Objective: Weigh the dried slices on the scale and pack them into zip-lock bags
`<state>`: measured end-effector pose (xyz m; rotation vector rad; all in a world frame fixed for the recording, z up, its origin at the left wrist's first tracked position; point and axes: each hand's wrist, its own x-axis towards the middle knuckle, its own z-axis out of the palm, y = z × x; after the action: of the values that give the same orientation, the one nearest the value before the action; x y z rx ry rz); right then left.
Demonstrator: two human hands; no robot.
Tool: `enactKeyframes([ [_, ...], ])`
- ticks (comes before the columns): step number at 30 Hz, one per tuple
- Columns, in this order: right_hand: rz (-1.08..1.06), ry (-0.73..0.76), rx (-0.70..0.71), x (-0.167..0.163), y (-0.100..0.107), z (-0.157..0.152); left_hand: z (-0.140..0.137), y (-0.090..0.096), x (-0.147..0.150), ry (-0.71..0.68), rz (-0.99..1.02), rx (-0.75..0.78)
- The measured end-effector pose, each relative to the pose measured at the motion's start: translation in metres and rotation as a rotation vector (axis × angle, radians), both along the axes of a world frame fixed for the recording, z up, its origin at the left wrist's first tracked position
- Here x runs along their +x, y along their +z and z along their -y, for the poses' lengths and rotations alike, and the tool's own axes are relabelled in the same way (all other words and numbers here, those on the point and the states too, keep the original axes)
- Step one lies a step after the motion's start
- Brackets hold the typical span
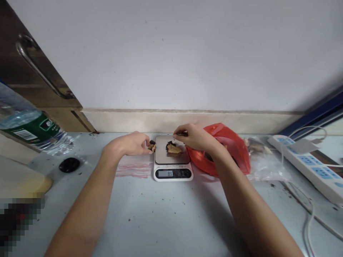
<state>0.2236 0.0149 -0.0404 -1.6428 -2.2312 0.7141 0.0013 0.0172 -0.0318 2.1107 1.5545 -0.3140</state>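
A small white kitchen scale [173,175] stands on the table, its display reading what looks like 89 or 8.9. Dried brown, bark-like pieces [174,149] lie on its plate. My left hand [134,144] is at the plate's left edge, with fingers closed on a few similar dried pieces [152,145]. Over the plate's right side, my right hand [194,135] pinches a dark dried piece [183,134], partly hidden by the fingers. Under my right forearm sits an open red plastic bag [242,157] with more dark pieces inside.
Clear zip bags [134,170] lie left of the scale, near a black oval object [69,165] and a large water bottle [34,128]. On the right are a clear bag [264,164], a white power strip [308,164] and cables [308,210]. Dark crumbs dot the table.
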Motion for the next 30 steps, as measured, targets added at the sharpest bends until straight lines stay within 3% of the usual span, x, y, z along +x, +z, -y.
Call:
enactKeyframes([
  [14,-0.011,0.028,-0.056,0.010,-0.003,-0.002,0.000,0.000,0.007,-0.108,0.427,0.156],
  [21,0.024,0.005,-0.100,0.012,0.002,0.000,-0.002,0.008,-0.016,-0.035,0.174,0.076],
  [26,0.003,-0.010,-0.061,0.018,0.001,-0.003,-0.002,0.001,-0.023,-0.026,-0.066,-0.062],
  [30,-0.026,-0.034,-0.034,0.025,0.004,-0.004,-0.001,-0.005,-0.018,0.000,-0.104,-0.080],
])
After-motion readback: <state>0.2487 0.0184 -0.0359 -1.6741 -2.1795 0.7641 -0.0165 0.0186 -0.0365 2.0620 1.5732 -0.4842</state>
